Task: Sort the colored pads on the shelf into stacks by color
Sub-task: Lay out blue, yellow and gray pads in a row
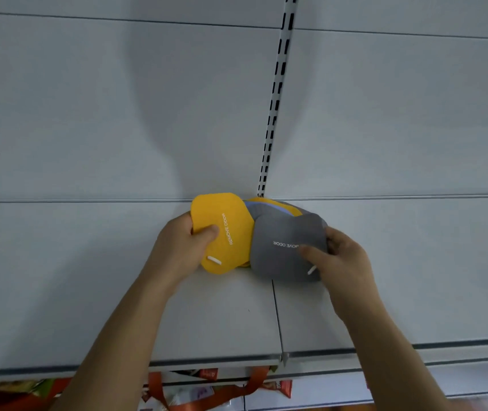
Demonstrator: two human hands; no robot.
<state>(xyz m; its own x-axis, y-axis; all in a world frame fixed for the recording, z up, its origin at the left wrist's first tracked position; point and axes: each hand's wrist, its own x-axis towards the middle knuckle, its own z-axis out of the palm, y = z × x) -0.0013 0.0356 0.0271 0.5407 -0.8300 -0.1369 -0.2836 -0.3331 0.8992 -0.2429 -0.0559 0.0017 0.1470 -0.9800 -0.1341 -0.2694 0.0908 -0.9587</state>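
Nearest, bright packets (207, 390) show below the shelf's front edge (213, 361). Further in, mid-shelf near the seam between two boards, the left hand (177, 247) pinches a yellow pad (227, 232), thumb curled over its face, while the right hand (340, 256) grips a grey pad (284, 250), thumb on top and fingers behind. The two pads touch and the grey one seems to overlap the yellow edge. Behind them, close to the back wall (118, 114) and the slotted upright (275, 96), lies a mixed heap (269, 206) of grey, blue and yellow. The risk seems to be that pulling the pads apart drags that loose heap, or a soft pad folds and slips from the pinch.
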